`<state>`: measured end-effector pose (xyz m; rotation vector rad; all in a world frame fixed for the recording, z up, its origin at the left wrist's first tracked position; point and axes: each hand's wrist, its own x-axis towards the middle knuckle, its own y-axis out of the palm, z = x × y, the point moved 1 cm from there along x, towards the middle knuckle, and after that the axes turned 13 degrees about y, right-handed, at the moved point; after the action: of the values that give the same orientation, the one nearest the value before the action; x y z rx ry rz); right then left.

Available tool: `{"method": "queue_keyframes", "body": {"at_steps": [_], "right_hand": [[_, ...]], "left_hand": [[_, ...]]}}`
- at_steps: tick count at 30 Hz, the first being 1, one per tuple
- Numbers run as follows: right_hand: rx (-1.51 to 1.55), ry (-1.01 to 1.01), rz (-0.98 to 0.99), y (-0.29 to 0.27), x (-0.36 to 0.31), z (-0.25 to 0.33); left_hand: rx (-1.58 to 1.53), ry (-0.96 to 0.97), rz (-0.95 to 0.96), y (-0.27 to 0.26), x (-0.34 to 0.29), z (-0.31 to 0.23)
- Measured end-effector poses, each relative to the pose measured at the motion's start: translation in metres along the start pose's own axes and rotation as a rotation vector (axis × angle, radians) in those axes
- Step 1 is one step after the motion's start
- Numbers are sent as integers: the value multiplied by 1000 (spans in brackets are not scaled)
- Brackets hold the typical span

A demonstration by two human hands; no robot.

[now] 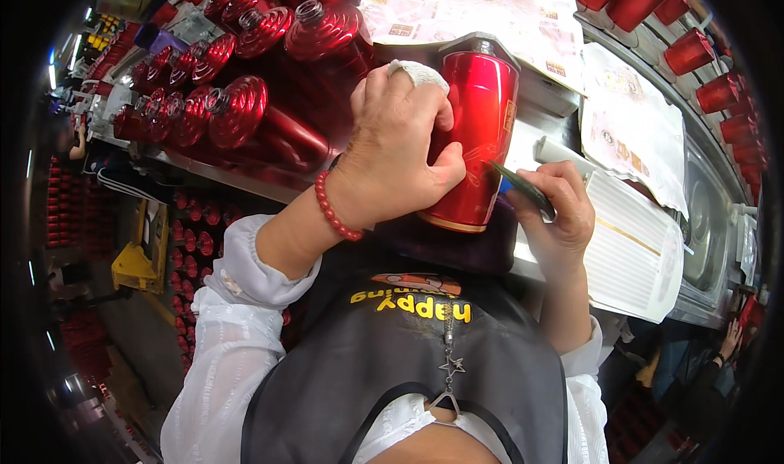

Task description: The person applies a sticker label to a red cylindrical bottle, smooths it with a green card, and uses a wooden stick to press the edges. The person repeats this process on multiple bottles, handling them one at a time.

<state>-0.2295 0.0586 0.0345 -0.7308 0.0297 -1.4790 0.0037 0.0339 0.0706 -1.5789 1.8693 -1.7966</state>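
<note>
My left hand (pixel 400 150) grips a shiny red bottle (pixel 478 105) around its body, holding it tilted over the worktable; one finger has white tape and the wrist wears a red bead bracelet (pixel 333 211). My right hand (pixel 559 211) holds a dark flat card-like tool (pixel 523 188) with its edge against the bottle's lower right side. A light label strip (pixel 510 115) shows on the bottle's right side.
Several red bottles (pixel 237 109) lie in rows at the left on a metal table. Printed label sheets (pixel 490 15) and white backing paper (pixel 633 244) cover the right. More red bottles (pixel 702 52) line a conveyor at the top right. Another person's hand (pixel 732 335) shows at the lower right.
</note>
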Motion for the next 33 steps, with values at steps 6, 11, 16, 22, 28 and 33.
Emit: {"method": "queue_keyframes", "body": {"at_steps": [6, 11, 16, 22, 28, 33], "right_hand": [[1, -1, -6, 0, 1, -1], [5, 10, -5, 0, 1, -1], [10, 14, -5, 0, 1, -2], [16, 19, 0, 0, 0, -4], [19, 27, -2, 1, 0, -5], [16, 41, -3, 0, -1, -6]], "left_hand": [[32, 27, 4, -4, 3, -4], [9, 23, 11, -2, 1, 3], [14, 32, 8, -4, 5, -2], [18, 5, 45, -6, 4, 1], [-16, 19, 23, -6, 3, 1], [18, 22, 30, -6, 7, -2]]}}
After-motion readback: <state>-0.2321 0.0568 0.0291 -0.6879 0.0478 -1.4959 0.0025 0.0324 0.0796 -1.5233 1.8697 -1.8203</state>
